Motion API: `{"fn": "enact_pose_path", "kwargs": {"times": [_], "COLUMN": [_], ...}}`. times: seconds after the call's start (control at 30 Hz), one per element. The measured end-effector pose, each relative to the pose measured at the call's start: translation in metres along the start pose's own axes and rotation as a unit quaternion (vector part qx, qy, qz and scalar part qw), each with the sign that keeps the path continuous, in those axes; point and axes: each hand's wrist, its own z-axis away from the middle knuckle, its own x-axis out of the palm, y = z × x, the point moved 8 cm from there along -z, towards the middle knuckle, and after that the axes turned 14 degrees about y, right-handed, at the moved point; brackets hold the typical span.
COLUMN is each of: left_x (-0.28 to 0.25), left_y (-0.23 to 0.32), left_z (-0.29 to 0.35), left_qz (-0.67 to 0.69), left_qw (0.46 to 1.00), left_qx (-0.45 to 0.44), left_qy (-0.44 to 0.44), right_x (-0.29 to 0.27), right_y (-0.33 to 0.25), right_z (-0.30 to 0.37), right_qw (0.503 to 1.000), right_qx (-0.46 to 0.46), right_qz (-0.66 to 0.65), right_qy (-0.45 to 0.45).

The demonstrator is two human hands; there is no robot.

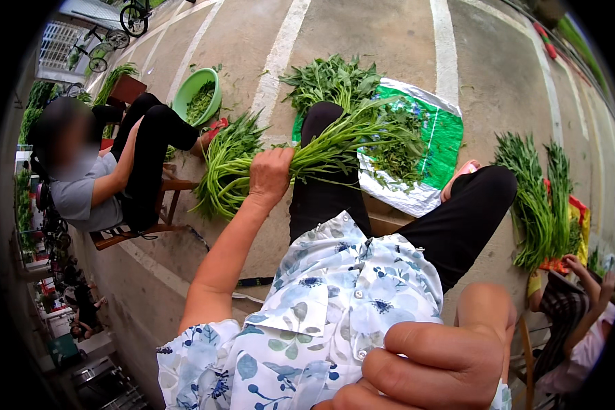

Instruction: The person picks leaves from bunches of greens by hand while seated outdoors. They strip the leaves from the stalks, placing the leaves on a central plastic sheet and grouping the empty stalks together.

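My left hand (271, 176) is wrapped round the stems of a bunch of long-stemmed leafy greens (335, 147), which lies across my left thigh with its leaves to the right. Close to the camera at the lower right, my right hand (434, 365) is raised in front of my shirt with its fingers curled in; whatever they hold, if anything, is hidden. Beyond my knees a green and white woven sack (443, 143) is spread on the ground, with loose picked leaves (398, 154) on it. A leafy heap (335, 80) rests at its far left edge.
To the left, a seated person (89, 164) is beside more greens (229, 160) and a green basin (198, 99) holding leaves. On the right stand greens in bundles (536, 198), near another person's hand (574, 263). Bicycles (109, 41) are parked at the far left.
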Motion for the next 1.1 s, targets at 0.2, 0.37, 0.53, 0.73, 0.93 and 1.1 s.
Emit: {"fn": "enact_pose_path", "kwargs": {"times": [0.2,0.37,0.53,0.73,0.93,1.1], "left_x": [-0.001,-0.007,-0.016,-0.011,-0.012,-0.012], "left_y": [0.001,0.009,0.006,0.016,0.014,0.015], "left_z": [0.004,0.001,0.006,-0.011,-0.011,-0.013], "left_qz": [-0.015,-0.047,-0.032,-0.024,-0.025,-0.017], "left_qw": [1.000,0.998,0.999,0.998,0.996,0.996], "left_qx": [0.004,0.031,0.030,0.065,0.080,0.079], "left_qy": [-0.003,0.000,0.004,0.011,0.019,0.022], "right_x": [-0.021,-0.046,0.017,0.053,0.070,0.076], "right_y": [-0.012,-0.001,0.164,0.257,0.254,0.252], "right_z": [0.012,0.033,0.135,0.278,0.297,0.300], "right_qw": [0.979,0.988,0.919,0.806,0.743,0.800], "right_qx": [-0.156,-0.061,0.392,0.586,0.665,0.593], "right_qz": [0.128,0.075,0.009,0.028,-0.039,0.003], "right_qy": [0.019,0.117,0.047,-0.080,-0.064,-0.090]}}
